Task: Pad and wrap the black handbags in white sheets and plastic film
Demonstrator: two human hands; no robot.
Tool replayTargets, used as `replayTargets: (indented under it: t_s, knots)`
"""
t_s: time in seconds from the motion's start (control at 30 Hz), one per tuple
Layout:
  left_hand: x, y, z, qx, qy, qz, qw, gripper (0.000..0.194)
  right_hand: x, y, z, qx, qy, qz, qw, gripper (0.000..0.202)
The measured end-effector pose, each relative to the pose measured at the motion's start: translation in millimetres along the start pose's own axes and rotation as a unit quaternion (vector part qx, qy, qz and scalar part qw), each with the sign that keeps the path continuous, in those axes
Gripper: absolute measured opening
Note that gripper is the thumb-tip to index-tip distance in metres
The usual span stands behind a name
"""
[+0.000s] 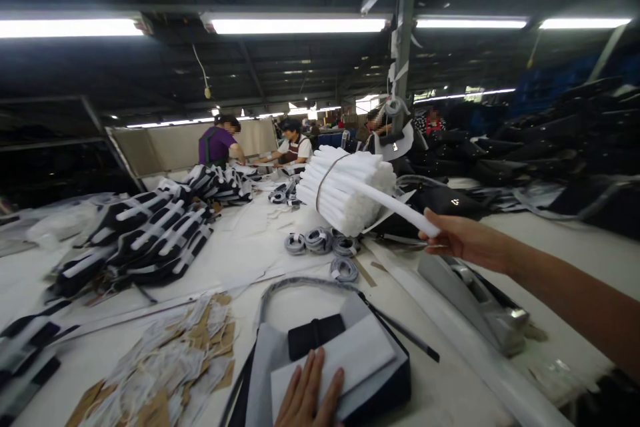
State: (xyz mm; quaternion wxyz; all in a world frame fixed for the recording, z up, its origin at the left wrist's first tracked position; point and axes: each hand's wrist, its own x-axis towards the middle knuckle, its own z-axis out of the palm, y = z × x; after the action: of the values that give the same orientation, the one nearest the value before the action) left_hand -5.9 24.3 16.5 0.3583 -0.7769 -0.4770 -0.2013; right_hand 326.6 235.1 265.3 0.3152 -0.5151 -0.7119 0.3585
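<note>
Strip (400, 208) in rt hand (463, 238), pinched.

Dim workshop, fluorescent ceiling lights (298, 25)

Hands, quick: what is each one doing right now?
Left hand: open, flat on the white panel.
Right hand: closed on one white foam strip at the bundle.

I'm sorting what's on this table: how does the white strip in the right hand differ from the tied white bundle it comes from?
The white strip is single, pinched at one end by the right hand; the white bundle is many strips bound by a band. The strip sticks out towards the hand; the bundle rests on the table. Both look like the same white padded material.
</note>
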Motion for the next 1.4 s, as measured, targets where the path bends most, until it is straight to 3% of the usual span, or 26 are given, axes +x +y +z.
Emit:
replayTargets:
  t_s: [0.1,0.23,0.37,0.43,0.63,0.77,0.87,0.93,1.07,1.13,1.23,1.3,1.4]
  knots:
    - [4,-2,-15.6,-0.024,-0.067,0.011,0.997,0.053,-58,28,13,0.108,-0.123,0.038,0.986,0.049]
    - [9,-1,-31.7,-0.1,-0.15,-0.044,0.983,0.07,-113,58,33,-0.068,-0.202,-0.071,0.974,0.036]
    - [17,-7,-39.6,-0.184,-0.217,-0.053,0.957,0.076,-137,84,49,-0.193,-0.234,-0.201,0.931,0.027]
    - [25,-13,-45.2,-0.214,-0.253,-0.064,0.941,0.076,-144,96,57,-0.224,-0.215,-0.245,0.918,0.032]
    - [50,-31,-63.9,-0.28,-0.327,-0.072,0.9,0.066,-167,117,105,-0.251,-0.053,-0.311,0.915,0.032]
    - [55,-34,-69.1,-0.29,-0.348,-0.075,0.889,0.065,-170,121,145,-0.254,0.041,-0.325,0.91,0.023]
    - [50,-30,-66.6,-0.276,-0.334,-0.068,0.899,0.08,-166,124,163,-0.28,0.132,-0.33,0.892,0.018]
    - [45,-25,-62.3,-0.259,-0.31,-0.061,0.913,0.086,-164,124,167,-0.301,0.156,-0.33,0.881,0.015]
    - [33,-15,-53.5,-0.218,-0.262,-0.052,0.939,0.082,-168,107,160,-0.33,0.166,-0.323,0.871,0.013]
    - [30,-12,-51.2,-0.2,-0.251,-0.05,0.946,0.08,-168,92,157,-0.334,0.158,-0.348,0.862,0.021]
    - [27,-8,-50.8,-0.177,-0.247,-0.047,0.952,0.077,-156,78,163,-0.346,0.079,-0.419,0.836,0.043]
    - [27,-4,-52.8,-0.164,-0.249,-0.046,0.953,0.072,-144,82,173,-0.338,0.031,-0.46,0.82,0.046]
    - [34,5,-58.4,-0.149,-0.264,-0.054,0.951,0.06,-131,101,188,-0.294,0.001,-0.478,0.828,0.046]
